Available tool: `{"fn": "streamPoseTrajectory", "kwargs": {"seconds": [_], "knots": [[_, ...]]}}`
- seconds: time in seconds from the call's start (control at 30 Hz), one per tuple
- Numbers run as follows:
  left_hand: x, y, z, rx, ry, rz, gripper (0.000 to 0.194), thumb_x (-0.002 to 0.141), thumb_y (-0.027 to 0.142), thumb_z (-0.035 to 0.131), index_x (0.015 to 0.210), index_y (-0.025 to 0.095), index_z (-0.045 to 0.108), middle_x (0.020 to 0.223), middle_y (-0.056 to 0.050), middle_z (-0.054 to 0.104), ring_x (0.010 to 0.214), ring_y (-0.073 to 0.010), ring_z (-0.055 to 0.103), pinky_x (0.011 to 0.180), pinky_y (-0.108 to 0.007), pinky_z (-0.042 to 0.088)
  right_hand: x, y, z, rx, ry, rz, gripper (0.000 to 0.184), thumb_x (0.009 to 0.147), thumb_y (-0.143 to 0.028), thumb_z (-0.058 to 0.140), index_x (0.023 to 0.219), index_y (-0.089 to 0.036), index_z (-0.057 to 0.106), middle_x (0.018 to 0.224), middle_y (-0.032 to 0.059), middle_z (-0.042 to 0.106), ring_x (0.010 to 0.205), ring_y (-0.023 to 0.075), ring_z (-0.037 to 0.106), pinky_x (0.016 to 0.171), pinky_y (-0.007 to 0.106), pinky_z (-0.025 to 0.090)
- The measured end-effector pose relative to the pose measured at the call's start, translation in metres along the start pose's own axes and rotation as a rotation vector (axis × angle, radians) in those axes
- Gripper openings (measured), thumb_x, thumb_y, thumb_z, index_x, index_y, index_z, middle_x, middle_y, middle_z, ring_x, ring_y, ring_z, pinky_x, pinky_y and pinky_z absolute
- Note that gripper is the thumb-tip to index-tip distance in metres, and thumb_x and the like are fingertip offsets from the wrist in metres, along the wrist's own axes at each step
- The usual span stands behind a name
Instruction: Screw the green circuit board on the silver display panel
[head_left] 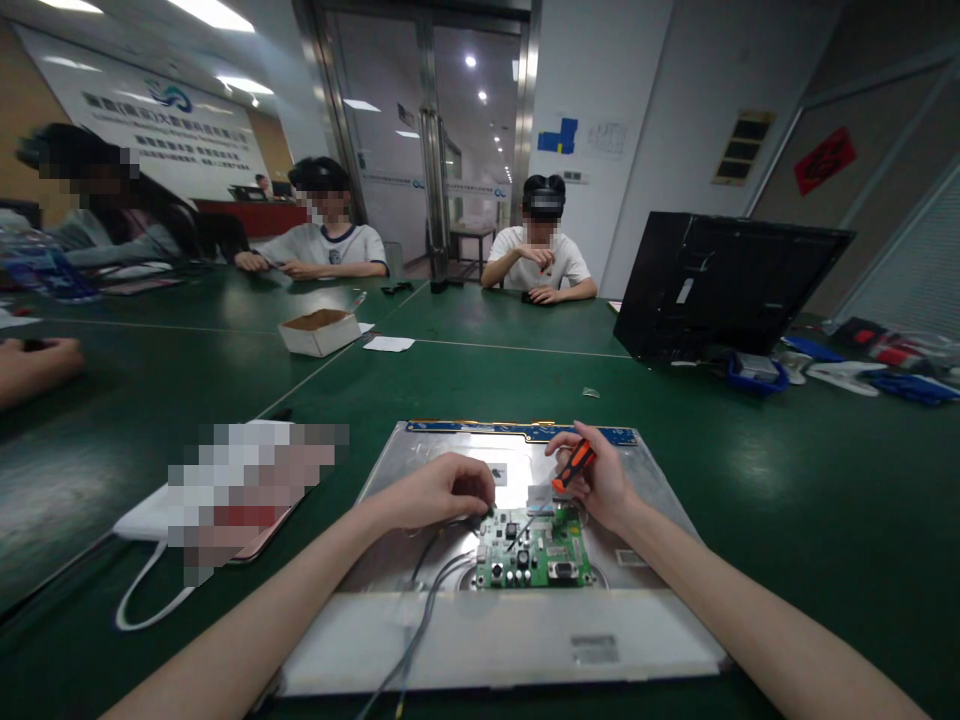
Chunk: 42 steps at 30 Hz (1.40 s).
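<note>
A green circuit board (534,560) lies on the silver metal back of a display panel (480,640), which rests flat on the table. In my right hand (604,485) is a screwdriver (574,466) with an orange and black handle. Its thin shaft slants down to the left over the board; whether the tip touches cannot be told. My left hand (454,490) is pinched at the board's upper left corner, and what its fingertips hold is hidden. Thin dark cables (429,610) run from the board's left side toward me. A blue circuit strip (465,430) lines the panel's far edge.
Left of the panel lie a white device with a cable (142,515) and a pink phone-like slab (262,535), partly blurred. Farther off are a small open box (321,335), a paper piece (388,343) and a black monitor housing (720,280). Several people sit around the green table (780,480).
</note>
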<state>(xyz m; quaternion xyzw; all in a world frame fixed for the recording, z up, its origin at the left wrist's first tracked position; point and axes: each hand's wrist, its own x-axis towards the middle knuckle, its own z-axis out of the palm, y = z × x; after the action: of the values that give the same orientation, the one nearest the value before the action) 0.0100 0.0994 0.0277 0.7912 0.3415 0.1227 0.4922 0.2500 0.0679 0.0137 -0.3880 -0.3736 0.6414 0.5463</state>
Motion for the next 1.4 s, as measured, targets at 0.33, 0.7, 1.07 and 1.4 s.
{"fn": "streamPoseTrajectory", "kwargs": {"seconds": [0.33,0.7,1.07,1.4], "knots": [[-0.0009,-0.0008,0.0003,-0.012,0.004,-0.023,0.010,0.070,0.024,0.070,0.076,0.017,0.066,0.068,0.002,0.065,0.064,-0.0127,0.057,0.059,-0.022,0.043,0.0004,0.0011,-0.0002,-0.005,0.008,-0.013,0.045,0.073,-0.058,0.067,0.062,-0.014,0.068,0.040,-0.0078,0.039,0.031,0.0034,0.020,0.032,0.021,0.011],[0.0013,-0.0038,0.0003,-0.019,0.016,-0.006,0.007,0.072,0.023,0.069,0.077,0.017,0.068,0.070,0.001,0.068,0.065,-0.0130,0.058,0.062,-0.023,0.046,-0.0008,-0.0007,0.0020,-0.013,0.003,-0.001,0.046,0.073,-0.059,0.068,0.062,-0.015,0.067,0.040,-0.0083,0.038,0.030,0.0032,0.020,0.033,0.021,0.011],[0.0000,-0.0045,-0.0006,-0.018,-0.002,-0.001,0.010,0.072,0.025,0.069,0.076,0.017,0.066,0.072,0.001,0.066,0.068,-0.0143,0.059,0.066,-0.025,0.046,-0.0004,0.0012,-0.0001,-0.030,0.000,-0.008,0.046,0.073,-0.060,0.068,0.063,-0.015,0.068,0.041,-0.0080,0.040,0.031,0.0032,0.021,0.033,0.021,0.012],[0.0002,-0.0013,0.0006,-0.010,0.005,0.002,0.009,0.072,0.024,0.068,0.078,0.018,0.065,0.069,0.002,0.063,0.065,-0.0130,0.055,0.065,-0.024,0.045,-0.0005,0.0020,0.0004,-0.046,0.009,-0.015,0.049,0.068,-0.062,0.070,0.061,-0.014,0.069,0.041,-0.0084,0.038,0.031,0.0030,0.023,0.034,0.021,0.012]]}}
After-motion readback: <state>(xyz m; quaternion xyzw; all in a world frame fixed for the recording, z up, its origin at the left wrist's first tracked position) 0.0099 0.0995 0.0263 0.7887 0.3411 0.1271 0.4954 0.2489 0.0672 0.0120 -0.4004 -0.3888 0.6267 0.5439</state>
